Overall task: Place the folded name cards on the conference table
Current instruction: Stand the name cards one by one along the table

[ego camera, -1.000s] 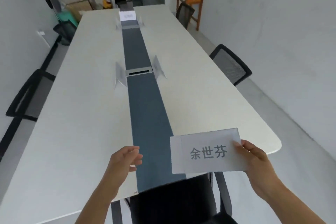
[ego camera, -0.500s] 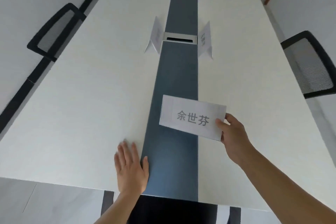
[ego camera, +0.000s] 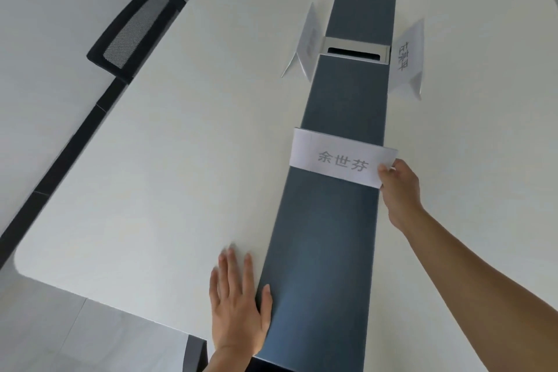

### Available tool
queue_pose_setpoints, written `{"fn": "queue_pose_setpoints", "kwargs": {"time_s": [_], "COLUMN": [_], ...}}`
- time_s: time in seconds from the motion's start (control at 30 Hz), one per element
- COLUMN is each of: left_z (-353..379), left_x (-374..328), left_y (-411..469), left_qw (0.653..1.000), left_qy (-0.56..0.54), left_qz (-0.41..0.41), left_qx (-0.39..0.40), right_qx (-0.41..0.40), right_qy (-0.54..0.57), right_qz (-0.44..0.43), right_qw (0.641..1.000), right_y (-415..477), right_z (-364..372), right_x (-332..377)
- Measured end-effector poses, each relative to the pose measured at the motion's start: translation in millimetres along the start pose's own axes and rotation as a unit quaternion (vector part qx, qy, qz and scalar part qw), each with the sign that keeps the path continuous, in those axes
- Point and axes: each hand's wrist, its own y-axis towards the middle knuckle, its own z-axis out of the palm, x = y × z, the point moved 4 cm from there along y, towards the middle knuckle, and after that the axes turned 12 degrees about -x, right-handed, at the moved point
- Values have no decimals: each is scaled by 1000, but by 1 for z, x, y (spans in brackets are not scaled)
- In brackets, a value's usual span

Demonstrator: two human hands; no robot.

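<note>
A white folded name card (ego camera: 338, 155) with grey printed characters stands across the dark blue centre strip (ego camera: 329, 251) of the white conference table (ego camera: 169, 178). My right hand (ego camera: 398, 190) pinches the card's right end. My left hand (ego camera: 237, 305) lies flat, fingers spread, on the table near its front edge, the thumb on the strip. Two more folded cards stand farther up: one (ego camera: 305, 42) left of the strip, one (ego camera: 407, 57) right of it.
A metal cable box (ego camera: 354, 50) with a dark slot is set into the strip between the two far cards. A black mesh chair (ego camera: 133, 30) stands at the table's left side. A dark baseboard (ego camera: 54, 166) runs along the floor on the left.
My right hand has carried the card forward from the table's near end onto the blue strip. My left hand has come down flat on the table. The view has tilted down and closer.
</note>
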Motion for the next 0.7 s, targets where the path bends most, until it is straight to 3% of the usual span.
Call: {"fn": "queue_pose_setpoints", "kwargs": {"time_s": [0.17,0.3,0.4,0.47,0.7], "left_z": [-1,-2,-2,-3,-2], "left_x": [1,1,0,0,1], "left_y": [0,0,0,0,0], "left_qw": [1000,1000,1000,1000,999], "left_qy": [-10,-16,-15,-17,-23], "left_qz": [6,2,2,0,4], "left_qx": [-14,-22,-21,-17,-24], "right_qx": [-40,-143,-83,-23,-2], "right_qy": [-83,-231,-331,-393,-424], "right_qz": [-47,-235,-375,-402,-396], "right_qw": [995,933,862,826,814], "right_y": [16,12,9,9,25], "right_z": [-2,-19,5,27,37], "right_x": [2,29,55,60,59]}}
